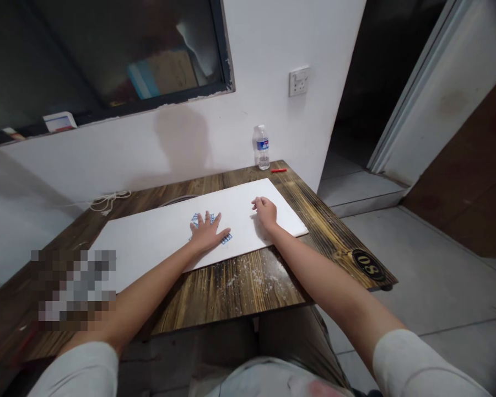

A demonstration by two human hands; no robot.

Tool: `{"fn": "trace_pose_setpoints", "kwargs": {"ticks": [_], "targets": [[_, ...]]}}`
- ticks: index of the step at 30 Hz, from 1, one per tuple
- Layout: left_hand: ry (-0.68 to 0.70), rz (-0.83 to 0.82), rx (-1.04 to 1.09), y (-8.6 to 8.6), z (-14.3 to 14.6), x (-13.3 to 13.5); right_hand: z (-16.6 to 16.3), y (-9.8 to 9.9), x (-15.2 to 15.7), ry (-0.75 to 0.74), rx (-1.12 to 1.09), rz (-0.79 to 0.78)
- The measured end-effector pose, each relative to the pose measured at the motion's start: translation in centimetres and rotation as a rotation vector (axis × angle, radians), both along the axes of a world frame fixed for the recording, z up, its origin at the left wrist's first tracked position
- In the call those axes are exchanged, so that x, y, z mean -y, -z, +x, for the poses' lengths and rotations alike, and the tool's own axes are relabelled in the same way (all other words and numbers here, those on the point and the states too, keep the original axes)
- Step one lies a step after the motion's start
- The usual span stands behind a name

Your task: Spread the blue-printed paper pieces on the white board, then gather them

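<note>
My left hand (207, 230) lies flat with fingers spread on a blue-patterned sheet or set of cards (226, 238), which peeks out around it. Both rest on a large white board (157, 231) on a dark wooden table (231, 281). My right hand (265, 211) rests on the board to the right, fingers curled under; whether anything is in it is hidden.
A water bottle (262, 146) stands at the table's far edge by the wall, with a small red object (278, 170) beside it. A white cord (107, 201) lies at the back left. White powder (268, 273) dusts the front. An oval "08" plate (367, 264) marks the right corner.
</note>
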State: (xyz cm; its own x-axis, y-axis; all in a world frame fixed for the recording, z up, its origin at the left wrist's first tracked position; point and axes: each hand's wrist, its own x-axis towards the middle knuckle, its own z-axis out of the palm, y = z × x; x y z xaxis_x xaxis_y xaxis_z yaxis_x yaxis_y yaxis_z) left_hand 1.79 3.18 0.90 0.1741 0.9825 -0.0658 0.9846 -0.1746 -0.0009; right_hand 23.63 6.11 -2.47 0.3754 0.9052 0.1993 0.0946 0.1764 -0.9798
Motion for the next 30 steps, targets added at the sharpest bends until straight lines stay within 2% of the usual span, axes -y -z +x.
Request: {"fn": "trace_pose_setpoints", "kwargs": {"ticks": [2,3,6,8,10,13,15,18,20,23,26,30], "targets": [[-0.015,-0.040,0.033,0.0,1.9,-1.7,0.1,0.2,-0.2,0.000,0.002,0.002],[0.031,-0.056,0.069,0.1,2.7,-2.3,0.1,0.3,-0.3,-0.002,0.000,0.006],[0.317,-0.124,0.230,0.3,4.2,-3.3,0.3,0.6,-0.7,-0.019,-0.018,0.030],[0.519,-0.169,0.344,0.4,4.1,-3.1,0.4,0.8,-0.9,-0.025,-0.038,0.042],[0.645,-0.145,0.441,0.5,3.2,-2.4,0.4,0.8,-1.0,-0.024,-0.050,0.042],[0.688,0.068,0.516,0.1,1.0,-0.2,0.3,0.7,-0.9,-0.024,-0.036,0.034],[0.734,0.139,0.487,-0.2,-0.6,1.8,0.2,0.6,-0.7,-0.025,-0.023,0.029],[0.847,0.091,0.324,-0.4,-2.6,4.9,0.1,0.4,-0.4,-0.023,-0.016,0.023],[0.800,0.100,0.263,-0.2,-3.7,6.4,0.1,0.3,-0.3,-0.019,-0.017,0.019],[0.567,0.106,0.155,0.2,-4.6,7.0,-0.1,0.1,0.0,-0.012,-0.007,0.013],[0.265,0.068,0.047,0.7,-4.0,5.7,-0.1,0.0,0.1,-0.010,0.003,0.013],[0.009,-0.019,0.010,1.0,-1.1,2.2,-0.1,0.2,-0.1,-0.022,0.014,0.010]]}}
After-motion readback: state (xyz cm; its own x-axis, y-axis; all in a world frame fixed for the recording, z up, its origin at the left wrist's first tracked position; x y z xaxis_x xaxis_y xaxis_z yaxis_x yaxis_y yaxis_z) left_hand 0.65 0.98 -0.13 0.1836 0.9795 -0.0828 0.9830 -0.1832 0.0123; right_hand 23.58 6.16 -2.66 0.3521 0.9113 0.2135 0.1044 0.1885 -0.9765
